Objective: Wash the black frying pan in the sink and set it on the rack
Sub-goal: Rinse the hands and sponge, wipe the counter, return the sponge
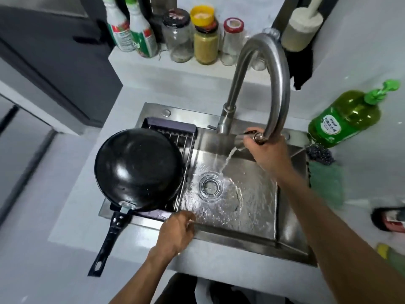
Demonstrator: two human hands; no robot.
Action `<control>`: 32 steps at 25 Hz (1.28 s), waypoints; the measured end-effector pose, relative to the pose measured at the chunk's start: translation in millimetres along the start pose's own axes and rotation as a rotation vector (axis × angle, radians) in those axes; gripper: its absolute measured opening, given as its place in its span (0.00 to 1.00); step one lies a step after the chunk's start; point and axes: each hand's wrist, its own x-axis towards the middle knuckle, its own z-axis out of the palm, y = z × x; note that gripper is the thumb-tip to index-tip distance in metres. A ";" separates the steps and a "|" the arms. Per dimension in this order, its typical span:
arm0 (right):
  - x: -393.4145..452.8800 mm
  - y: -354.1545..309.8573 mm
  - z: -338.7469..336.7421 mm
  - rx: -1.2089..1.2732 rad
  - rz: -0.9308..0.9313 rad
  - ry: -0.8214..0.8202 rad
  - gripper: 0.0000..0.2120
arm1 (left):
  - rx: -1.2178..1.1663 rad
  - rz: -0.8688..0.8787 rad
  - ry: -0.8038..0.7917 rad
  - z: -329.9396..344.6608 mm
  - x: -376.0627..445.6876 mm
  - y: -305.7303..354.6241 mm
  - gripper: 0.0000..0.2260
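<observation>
Both forearms reach forward from the bottom edge, and the left hand is nearest. It rests at the front rim of the sink, with the fingers loosely curled; I see nothing in it. The right hand is farther, and its fingers are closed around the spray head of the faucet. Water runs from it at a slant and lands beside the drain.

The black frying pan lies upside down on the rack, which sits across the left part of the sink. Its handle sticks out over the rim toward the tabletop. So I judge the main work as done, and only rinsing of the basin and closing the water remain.

What can go wrong now: the pan covers nearly the whole rack and looks to extend a little past its left side, so a knock on the long handle from the left arm may turn or slide it off. Also the slanted stream, if the right hand swings it toward the left, may splash the clean pan or run over the rim. A green soap bottle stands right of the sink, near the right arm.
</observation>
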 end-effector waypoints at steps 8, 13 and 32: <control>18.7 18.6 -9.0 -0.311 0.026 0.053 0.12 | 0.509 0.009 -0.029 6.3 -8.7 -71.4 0.33; 36.5 33.0 -48.1 -0.471 0.036 0.027 0.12 | 0.525 0.072 0.004 -3.3 -0.1 -66.4 0.47; 1.1 48.9 -68.3 -0.729 0.189 -0.250 0.20 | 0.251 0.036 0.069 -10.5 -24.7 -70.7 0.26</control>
